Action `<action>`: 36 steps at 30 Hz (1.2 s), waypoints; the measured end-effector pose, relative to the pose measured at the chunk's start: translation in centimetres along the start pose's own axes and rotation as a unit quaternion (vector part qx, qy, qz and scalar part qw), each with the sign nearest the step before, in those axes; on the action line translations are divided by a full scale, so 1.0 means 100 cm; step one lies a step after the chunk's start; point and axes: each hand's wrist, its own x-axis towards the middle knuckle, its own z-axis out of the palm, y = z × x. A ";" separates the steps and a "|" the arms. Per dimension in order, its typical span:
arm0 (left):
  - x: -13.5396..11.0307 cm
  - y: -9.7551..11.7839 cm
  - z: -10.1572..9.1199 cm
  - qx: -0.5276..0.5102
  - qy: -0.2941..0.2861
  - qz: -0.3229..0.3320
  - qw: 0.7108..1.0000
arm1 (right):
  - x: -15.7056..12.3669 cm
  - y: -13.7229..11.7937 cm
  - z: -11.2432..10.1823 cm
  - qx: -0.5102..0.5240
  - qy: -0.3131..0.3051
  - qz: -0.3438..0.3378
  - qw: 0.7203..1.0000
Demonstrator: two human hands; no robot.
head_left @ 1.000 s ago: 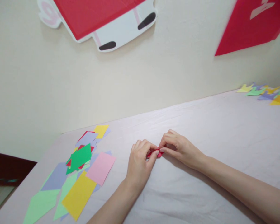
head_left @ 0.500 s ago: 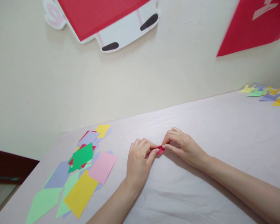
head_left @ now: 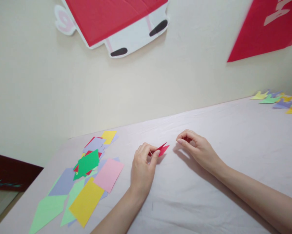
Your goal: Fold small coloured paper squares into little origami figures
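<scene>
A small folded red paper (head_left: 163,150) is pinched between the thumb and fingers of my left hand (head_left: 144,164). Two pointed flaps of it stick out to the right, spread apart in a V, a little above the white cloth. The rest of the paper is hidden behind my left fingers. My right hand (head_left: 193,146) hovers to the right of the paper, apart from it. Its fingers are curled in with the thumb close to the index finger, and nothing shows between them.
Loose coloured paper sheets, among them a green one (head_left: 87,164), a pink one (head_left: 109,174) and a yellow one (head_left: 86,201), lie overlapping at the left. Several folded paper pieces (head_left: 282,103) stand at the far right by the wall (head_left: 146,94).
My right hand has let go of the red paper and drawn away to the right. The paper's flaps now show spread apart in my left hand. The view has shifted slightly.
</scene>
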 end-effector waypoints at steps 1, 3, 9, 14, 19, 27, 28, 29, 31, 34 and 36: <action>0.000 0.000 0.000 -0.010 0.013 -0.004 1.000 | -0.001 -0.002 0.002 0.004 -0.010 0.012 1.000; 0.000 0.001 0.001 -0.021 0.030 0.004 0.999 | -0.005 -0.009 0.009 0.023 -0.071 0.009 0.997; -0.004 0.007 0.007 -0.043 0.045 0.040 0.997 | -0.011 -0.024 0.028 0.105 -0.057 0.001 0.993; -0.005 0.006 0.010 -0.058 0.019 -0.007 0.998 | -0.009 -0.019 0.025 0.106 -0.037 -0.007 0.994; -0.003 0.006 0.009 -0.103 -0.004 -0.041 0.994 | -0.010 -0.017 0.025 0.103 -0.034 -0.014 0.994; -0.002 0.005 0.009 -0.143 -0.028 -0.056 0.988 | -0.011 -0.011 0.024 0.194 -0.060 0.065 0.977; -0.002 0.004 0.010 -0.142 -0.031 -0.056 0.988 | -0.010 -0.011 0.024 0.193 -0.062 0.070 0.977; -0.002 0.004 0.010 -0.141 -0.033 -0.057 0.988 | -0.010 -0.011 0.024 0.194 -0.062 0.074 0.976; -0.002 0.004 0.010 -0.144 -0.036 -0.059 0.987 | -0.009 -0.011 0.024 0.199 -0.059 0.078 0.975; -0.001 0.005 0.011 -0.155 -0.043 -0.062 0.985 | -0.009 -0.012 0.024 0.213 -0.049 0.074 0.973; 0.000 0.005 0.011 -0.167 -0.052 -0.069 0.982 | -0.009 -0.012 0.025 0.219 -0.048 0.072 0.972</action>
